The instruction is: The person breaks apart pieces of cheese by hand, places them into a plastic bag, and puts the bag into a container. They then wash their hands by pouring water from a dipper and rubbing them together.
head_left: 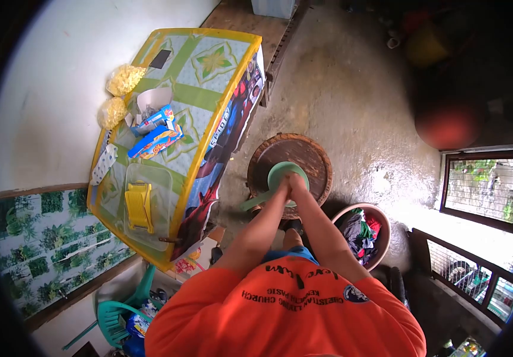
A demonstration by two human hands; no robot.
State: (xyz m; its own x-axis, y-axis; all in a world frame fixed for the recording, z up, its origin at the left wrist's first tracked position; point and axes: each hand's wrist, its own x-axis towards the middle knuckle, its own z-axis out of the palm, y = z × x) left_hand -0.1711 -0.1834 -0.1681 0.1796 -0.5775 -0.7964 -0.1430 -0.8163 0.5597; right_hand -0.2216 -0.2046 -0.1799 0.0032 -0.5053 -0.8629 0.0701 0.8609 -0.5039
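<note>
Both arms reach down to a pale green round dipper (278,173) with a long handle, over a round dark wooden stool top (316,156). My left hand (284,183) and my right hand (296,182) are close together at the dipper's bowl, partly inside its outline. The fingers are too small and hidden to make out, and so is anything between them. The dipper's handle points toward the lower left, past the stool's edge.
A table with a green patterned cover (200,98) on the left bears yellow bags (127,79), blue packets (156,141) and a yellow grater (139,206). A basin (385,235) of clothes, a green chair (114,318) and windows stand around.
</note>
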